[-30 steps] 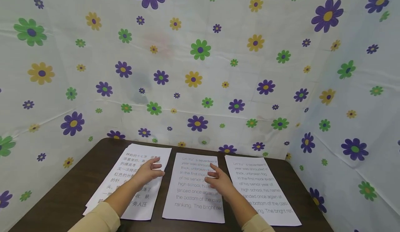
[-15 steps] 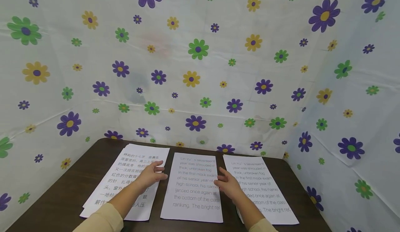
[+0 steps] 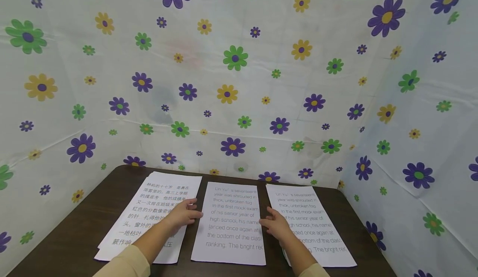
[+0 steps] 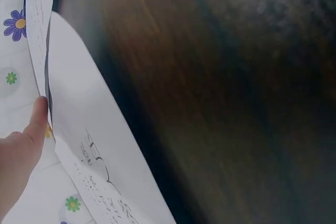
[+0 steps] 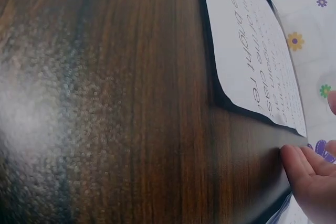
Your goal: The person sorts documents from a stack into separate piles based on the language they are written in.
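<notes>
Between the two hands in the head view lies the middle stack of paper (image 3: pixel 229 254), printed with English text. My left hand (image 3: pixel 181 215) is over the right edge of the left stack of paper (image 3: pixel 164 256), its fingertips by the middle stack's left edge. Its fingers are loosely bent. In the left wrist view, the left hand (image 4: pixel 21 153) shows a fingertip at a paper edge. My right hand (image 3: pixel 278 226) has its fingertips at the middle stack's right edge. The right wrist view shows the right hand (image 5: pixel 312 177) low beside the paper (image 5: pixel 247 51). Neither hand visibly pinches a sheet.
The right stack of paper (image 3: pixel 325 227), with English text, lies partly under the right forearm. Chinese text covers the left stack, whose sheets are slightly fanned. All three lie on a dark wooden table (image 3: pixel 67 235). Flower-printed cloth (image 3: pixel 209 74) encloses its back and sides.
My right hand has moved right and slightly down, off the middle stack's text to its edge. The left hand has moved slightly right and down. The stacks have stayed in place.
</notes>
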`<state>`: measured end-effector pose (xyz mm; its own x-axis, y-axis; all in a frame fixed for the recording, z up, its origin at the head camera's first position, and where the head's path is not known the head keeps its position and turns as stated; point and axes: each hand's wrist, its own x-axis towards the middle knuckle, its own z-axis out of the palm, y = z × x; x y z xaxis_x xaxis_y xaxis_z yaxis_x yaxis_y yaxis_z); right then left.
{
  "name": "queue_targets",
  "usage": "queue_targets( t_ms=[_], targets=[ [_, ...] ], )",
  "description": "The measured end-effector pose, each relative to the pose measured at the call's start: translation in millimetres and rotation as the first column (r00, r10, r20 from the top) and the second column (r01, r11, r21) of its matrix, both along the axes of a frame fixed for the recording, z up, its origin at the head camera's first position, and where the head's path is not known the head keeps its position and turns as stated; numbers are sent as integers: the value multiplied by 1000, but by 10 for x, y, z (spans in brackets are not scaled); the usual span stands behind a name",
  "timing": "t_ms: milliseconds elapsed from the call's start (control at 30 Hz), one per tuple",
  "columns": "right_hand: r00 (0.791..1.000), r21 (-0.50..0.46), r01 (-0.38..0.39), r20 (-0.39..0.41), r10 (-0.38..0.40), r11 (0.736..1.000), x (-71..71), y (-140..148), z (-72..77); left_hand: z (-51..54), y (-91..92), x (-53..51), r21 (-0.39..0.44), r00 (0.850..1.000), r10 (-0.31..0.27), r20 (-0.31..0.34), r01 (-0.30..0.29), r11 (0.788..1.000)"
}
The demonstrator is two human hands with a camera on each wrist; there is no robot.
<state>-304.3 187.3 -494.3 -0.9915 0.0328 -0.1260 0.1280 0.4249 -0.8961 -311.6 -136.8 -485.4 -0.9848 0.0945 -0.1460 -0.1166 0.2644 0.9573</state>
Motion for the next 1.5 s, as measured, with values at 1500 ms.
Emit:
queue_targets(
  t_ms=[1500],
  targets=[
    [1000, -166, 10, 23, -7, 986, 35, -121, -101, -164, 132, 32, 72, 993, 116, -28, -114, 991]
  ],
)
